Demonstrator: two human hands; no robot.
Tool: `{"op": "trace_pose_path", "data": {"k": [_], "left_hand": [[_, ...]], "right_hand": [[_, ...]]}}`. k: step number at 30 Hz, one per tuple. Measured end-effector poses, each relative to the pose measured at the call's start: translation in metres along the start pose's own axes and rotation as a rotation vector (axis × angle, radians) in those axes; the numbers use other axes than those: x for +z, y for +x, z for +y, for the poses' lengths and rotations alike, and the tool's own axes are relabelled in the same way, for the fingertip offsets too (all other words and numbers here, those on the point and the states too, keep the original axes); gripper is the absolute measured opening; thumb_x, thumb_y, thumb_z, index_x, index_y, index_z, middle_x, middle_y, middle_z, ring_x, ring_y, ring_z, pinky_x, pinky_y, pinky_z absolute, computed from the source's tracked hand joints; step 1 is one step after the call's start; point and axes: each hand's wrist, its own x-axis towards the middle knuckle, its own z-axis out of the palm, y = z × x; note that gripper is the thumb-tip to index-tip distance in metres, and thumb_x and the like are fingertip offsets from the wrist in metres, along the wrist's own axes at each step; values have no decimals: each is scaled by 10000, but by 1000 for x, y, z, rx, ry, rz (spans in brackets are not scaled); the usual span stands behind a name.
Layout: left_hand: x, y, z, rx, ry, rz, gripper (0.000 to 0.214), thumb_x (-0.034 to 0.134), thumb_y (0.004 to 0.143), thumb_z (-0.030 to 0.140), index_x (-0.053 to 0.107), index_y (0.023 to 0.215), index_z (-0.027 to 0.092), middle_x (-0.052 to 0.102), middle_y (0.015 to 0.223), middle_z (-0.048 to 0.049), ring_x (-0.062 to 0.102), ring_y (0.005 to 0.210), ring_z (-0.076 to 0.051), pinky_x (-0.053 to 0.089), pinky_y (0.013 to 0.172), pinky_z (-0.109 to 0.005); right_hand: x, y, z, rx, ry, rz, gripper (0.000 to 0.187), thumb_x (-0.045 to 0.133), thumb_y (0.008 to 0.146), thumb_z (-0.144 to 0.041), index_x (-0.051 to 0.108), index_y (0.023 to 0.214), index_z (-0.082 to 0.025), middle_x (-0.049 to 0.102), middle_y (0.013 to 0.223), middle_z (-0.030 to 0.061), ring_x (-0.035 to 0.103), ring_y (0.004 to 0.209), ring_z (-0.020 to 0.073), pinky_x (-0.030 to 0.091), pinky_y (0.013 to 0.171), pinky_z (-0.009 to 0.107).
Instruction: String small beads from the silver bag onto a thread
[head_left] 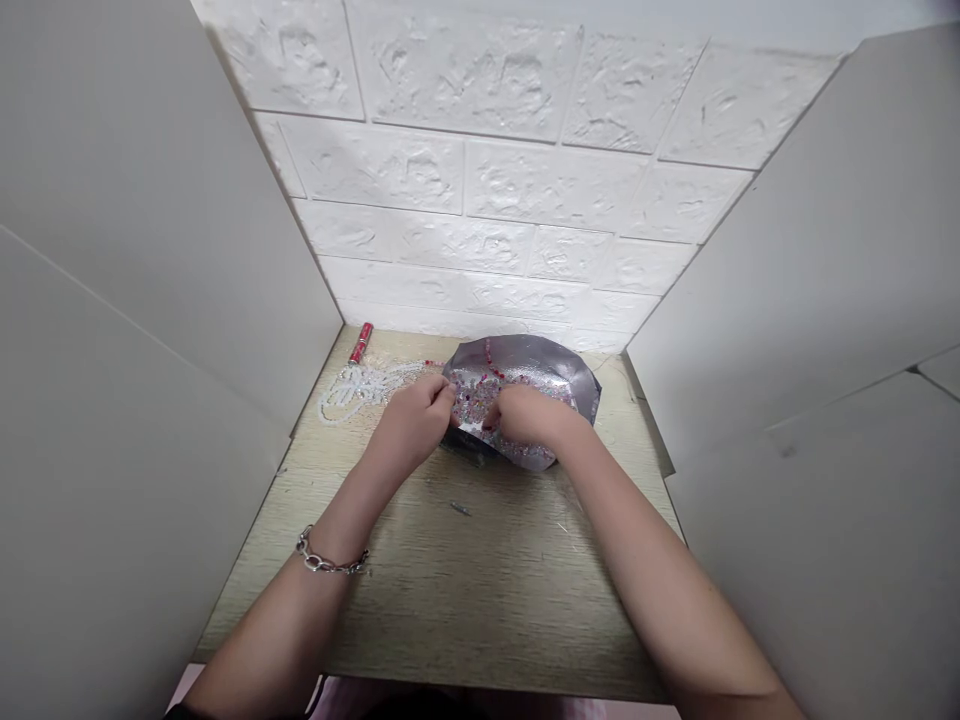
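Chain bracelet on the near wrist, and both hands, left hand and right hand, pinch beads over the shiny foil tray at 12 o'clock, which corrals loose ones, finished bead strand trailing toward 10 o'clock.

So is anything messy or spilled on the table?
Not really spilled. A small dark bit lies alone on the table, away from the beads and foil sheet where both hands work.
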Motion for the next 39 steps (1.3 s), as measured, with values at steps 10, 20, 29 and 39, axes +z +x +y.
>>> {"op": "trace_pose_path", "data": {"k": [10, 20, 29, 39], "left_hand": [[3, -2, 0, 13, -46, 11, 282, 400, 788, 306, 512, 558, 188, 562, 556, 2, 476, 601, -155, 292, 595, -252], [-3, 0, 0, -6, -22, -3, 284, 411, 778, 303, 536, 551, 187, 561, 547, 5, 438, 571, -145, 275, 572, -248], [-2, 3, -5, -76, -213, -41, 248, 460, 744, 325, 537, 558, 182, 610, 587, -3, 398, 493, -122, 261, 474, -227], [-2, 3, -3, -77, -251, -61, 241, 470, 742, 286, 535, 540, 172, 617, 581, -14, 366, 429, -95, 244, 413, -209]], "right_hand": [[13, 14, 7, -77, -42, 237, 467, 355, 776, -71, 567, 1138, -276, 524, 1043, 99, 584, 742, 153, 387, 649, 245], [7, 5, 1, -16, -60, 201, 395, 363, 785, -75, 629, 1048, -201, 552, 1064, 117, 596, 804, 181, 415, 680, 271], [17, 20, -5, -69, -84, 312, 362, 349, 797, -84, 619, 1019, -180, 574, 1008, 107, 601, 823, 188, 439, 673, 269], [26, 32, -5, -78, -57, 304, 365, 326, 840, -147, 575, 1098, -216, 564, 1027, 122, 603, 830, 203, 450, 677, 297]]}}
